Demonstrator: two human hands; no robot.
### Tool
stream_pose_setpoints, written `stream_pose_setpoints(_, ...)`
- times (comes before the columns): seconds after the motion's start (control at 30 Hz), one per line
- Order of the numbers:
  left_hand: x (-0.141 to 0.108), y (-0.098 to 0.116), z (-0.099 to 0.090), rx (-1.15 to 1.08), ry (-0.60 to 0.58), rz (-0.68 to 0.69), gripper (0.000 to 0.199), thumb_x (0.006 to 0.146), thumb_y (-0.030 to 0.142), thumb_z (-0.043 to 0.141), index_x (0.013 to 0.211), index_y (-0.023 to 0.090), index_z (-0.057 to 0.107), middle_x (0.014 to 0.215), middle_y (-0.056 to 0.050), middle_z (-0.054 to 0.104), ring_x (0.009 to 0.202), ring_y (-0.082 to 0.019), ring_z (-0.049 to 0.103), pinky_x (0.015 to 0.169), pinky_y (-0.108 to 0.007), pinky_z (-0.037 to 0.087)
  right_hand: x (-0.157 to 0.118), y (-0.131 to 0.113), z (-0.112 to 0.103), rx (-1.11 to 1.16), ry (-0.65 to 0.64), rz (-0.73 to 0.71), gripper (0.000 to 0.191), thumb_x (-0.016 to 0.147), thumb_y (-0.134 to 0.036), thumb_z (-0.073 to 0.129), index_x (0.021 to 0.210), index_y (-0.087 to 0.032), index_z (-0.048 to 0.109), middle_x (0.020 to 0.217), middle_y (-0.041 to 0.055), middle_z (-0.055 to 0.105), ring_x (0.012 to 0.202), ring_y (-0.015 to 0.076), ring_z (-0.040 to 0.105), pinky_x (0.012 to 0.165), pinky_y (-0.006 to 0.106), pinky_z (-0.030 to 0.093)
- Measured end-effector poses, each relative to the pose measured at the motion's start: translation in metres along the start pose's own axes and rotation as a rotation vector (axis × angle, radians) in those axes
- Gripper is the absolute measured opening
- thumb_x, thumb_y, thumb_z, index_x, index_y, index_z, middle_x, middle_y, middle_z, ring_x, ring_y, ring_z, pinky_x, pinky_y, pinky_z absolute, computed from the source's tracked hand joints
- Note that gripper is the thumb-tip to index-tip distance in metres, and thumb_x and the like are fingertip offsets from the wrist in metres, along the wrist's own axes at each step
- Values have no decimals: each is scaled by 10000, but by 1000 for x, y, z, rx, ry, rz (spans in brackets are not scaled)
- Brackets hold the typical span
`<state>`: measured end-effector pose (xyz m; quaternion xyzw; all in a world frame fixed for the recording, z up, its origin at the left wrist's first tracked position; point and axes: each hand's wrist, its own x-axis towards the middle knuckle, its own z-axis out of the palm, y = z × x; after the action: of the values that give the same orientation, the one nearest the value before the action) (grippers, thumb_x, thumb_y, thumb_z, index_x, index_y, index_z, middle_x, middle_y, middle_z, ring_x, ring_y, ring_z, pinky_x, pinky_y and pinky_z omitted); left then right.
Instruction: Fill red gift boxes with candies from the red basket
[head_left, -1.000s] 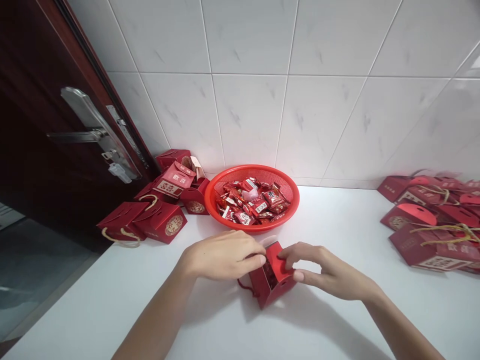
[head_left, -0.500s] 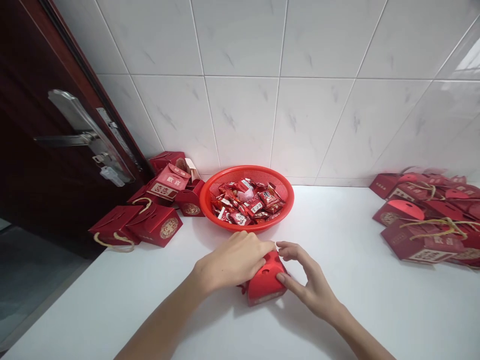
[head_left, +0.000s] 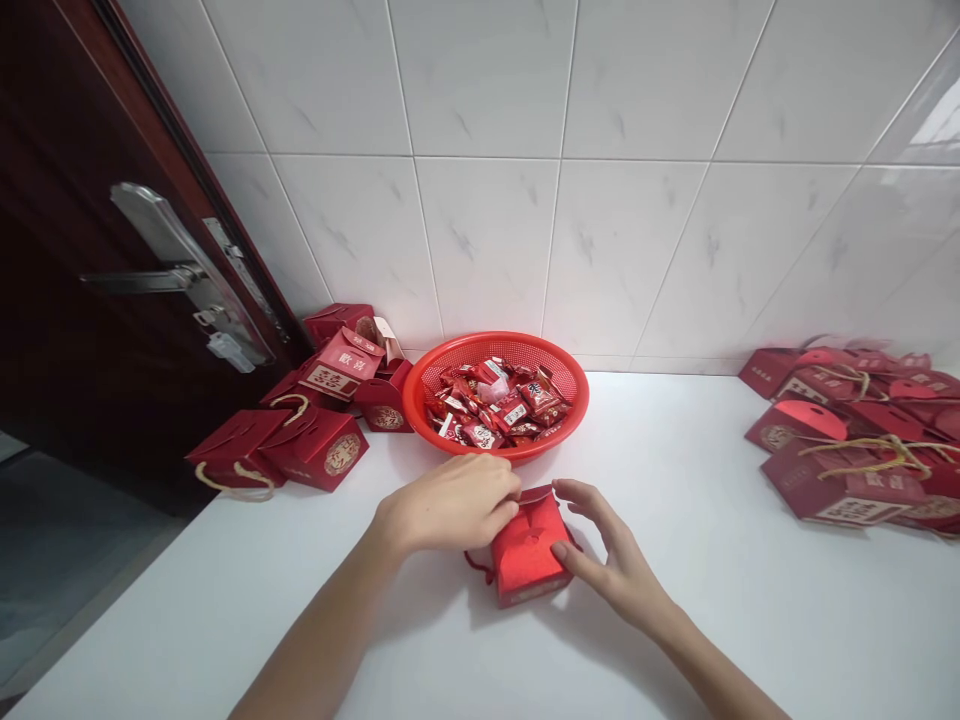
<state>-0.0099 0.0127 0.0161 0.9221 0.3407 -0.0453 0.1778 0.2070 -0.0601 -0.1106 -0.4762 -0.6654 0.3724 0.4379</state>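
Note:
A small bright red box stands on the white table between my two hands, its top flaps partly folded over and one flap raised at the back. A dark red cord hangs at its left side. My left hand is curled at the box's upper left edge; what its fingertips grip, if anything, is hidden. At the right side, my right hand has thumb and fingers spread around the box, the thumb touching its front corner. Just behind sits a red basket full of red wrapped sweets.
Several red boxes with cord handles stand at the left beside a dark door with a metal handle. More red boxes are piled at the right. A tiled wall rises behind the white table.
My left hand has moved slightly left, off the box's top, showing more of the flaps. A back flap now stands raised. My right hand has hardly moved.

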Motion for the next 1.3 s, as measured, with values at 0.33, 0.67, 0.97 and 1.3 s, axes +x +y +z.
stream_pose_setpoints(0.33,2,5,-1,-73,-66,-153,146,815,249,591,682,191,574,913,-57,621,867,-226,604,679,-297,395,1,-2,-4,-16,-62,123,588,882,-589,611,1341,-240,497,1411,123,563,1331,307,513,1108,479,427)
stream_pose_setpoints(0.67,5,2,5,-135,-190,-282,159,843,362,552,824,229,467,938,-43,603,923,-248,592,636,-289,381,5,3,-14,187,-33,183,443,907,-564,612,1188,-225,565,741,-8,580,789,198,602,820,370,468)
stream_pose_setpoints(0.97,11,3,7,-150,-224,-247,168,876,382,524,881,229,455,1038,-53,575,973,-248,574,707,-315,407,9,-12,-46,629,127,134,299,755,-414,826,938,-220,692,672,-5,572,623,126,506,578,252,400)
stream_pose_setpoints(1.3,19,5,13,-244,-183,-252,348,845,491,587,1051,216,533,1151,-101,609,1089,-303,590,790,-343,466,5,-10,-46,380,36,41,244,819,-425,763,944,-220,719,872,71,705,587,126,456,508,263,410)
